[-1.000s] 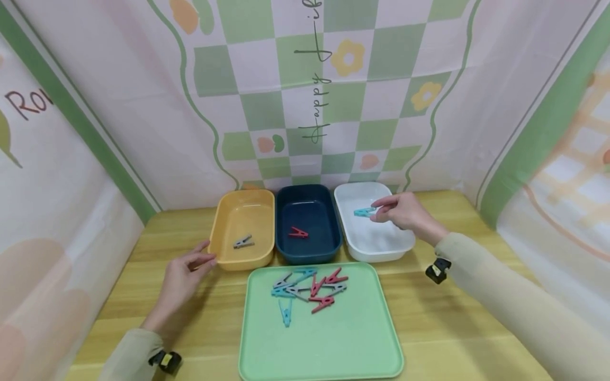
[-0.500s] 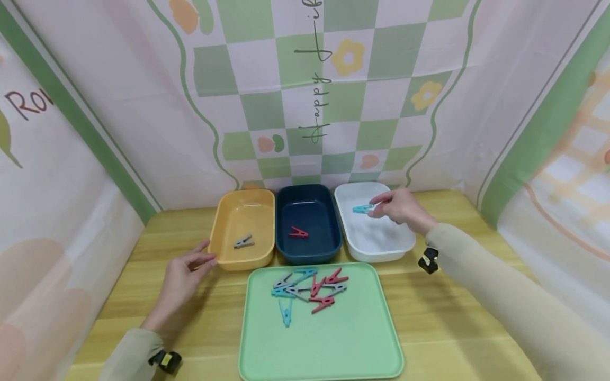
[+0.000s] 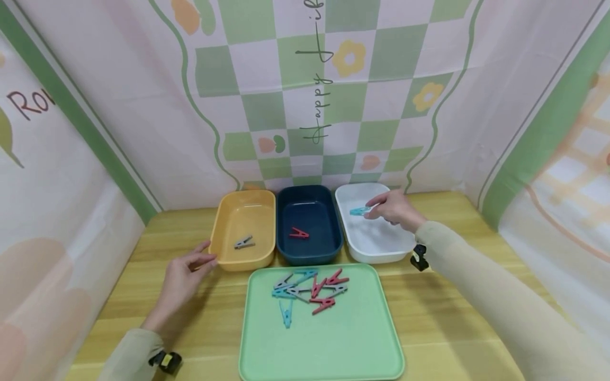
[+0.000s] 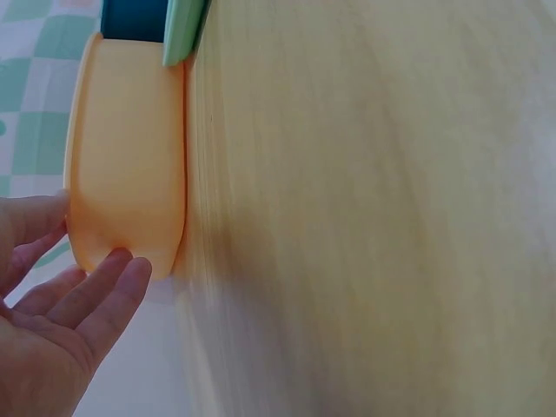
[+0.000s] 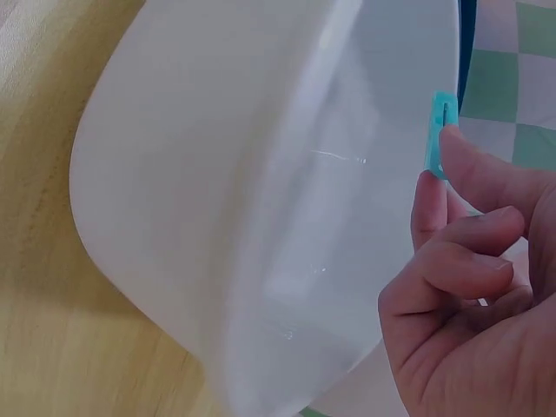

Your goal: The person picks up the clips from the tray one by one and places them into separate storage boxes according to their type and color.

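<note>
My right hand [image 3: 396, 208] pinches a light blue clothespin [image 3: 359, 211] between thumb and finger over the white container [image 3: 381, 257]. The right wrist view shows the clothespin [image 5: 440, 130] upright at the thumb tip, with the other fingers curled below. At the front left corner of the yellow container [image 3: 243, 264], my left hand [image 3: 183, 278] rests its fairly straight fingertips against the outer wall. A grey clothespin [image 3: 244, 243] lies in the yellow container and a red clothespin [image 3: 299, 233] in the dark blue container [image 3: 310, 259].
A green tray [image 3: 321, 349] lies in front of the containers, with several blue, grey and red clothespins [image 3: 323, 305] near its far edge. The wooden table [image 3: 443, 328] runs back to a patterned cloth [image 3: 300, 79]; more cloth hangs at both sides.
My right hand has shifted slightly left over the white container, still pinching the blue clothespin. My left hand has stayed at the yellow container.
</note>
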### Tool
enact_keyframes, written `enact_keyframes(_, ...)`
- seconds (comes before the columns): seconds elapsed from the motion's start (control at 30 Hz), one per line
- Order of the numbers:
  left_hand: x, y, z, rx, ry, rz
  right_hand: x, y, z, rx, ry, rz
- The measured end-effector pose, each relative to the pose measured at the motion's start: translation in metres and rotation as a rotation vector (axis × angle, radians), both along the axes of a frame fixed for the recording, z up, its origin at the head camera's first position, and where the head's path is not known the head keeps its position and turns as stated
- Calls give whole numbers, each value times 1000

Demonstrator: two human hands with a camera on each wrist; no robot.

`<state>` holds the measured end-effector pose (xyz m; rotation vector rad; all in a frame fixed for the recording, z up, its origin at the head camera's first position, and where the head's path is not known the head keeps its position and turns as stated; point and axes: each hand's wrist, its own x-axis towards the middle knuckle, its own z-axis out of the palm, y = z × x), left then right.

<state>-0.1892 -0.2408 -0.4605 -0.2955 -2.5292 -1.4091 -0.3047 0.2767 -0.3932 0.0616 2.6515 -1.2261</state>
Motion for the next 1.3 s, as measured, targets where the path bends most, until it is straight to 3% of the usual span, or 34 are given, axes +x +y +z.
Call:
enact_keyframes(0.8, -1, 0, 0, -4, -21, -5, -9, 4, -18, 53, -68, -34)
enact_keyframes(1.1, -1, -1, -1, -12, -12, -11, -1, 4, -8, 66, -61, -17)
enact_keyframes(1.3, 0, -2, -3, -20, 8, -8, 17, -3, 10, 31, -9, 22)
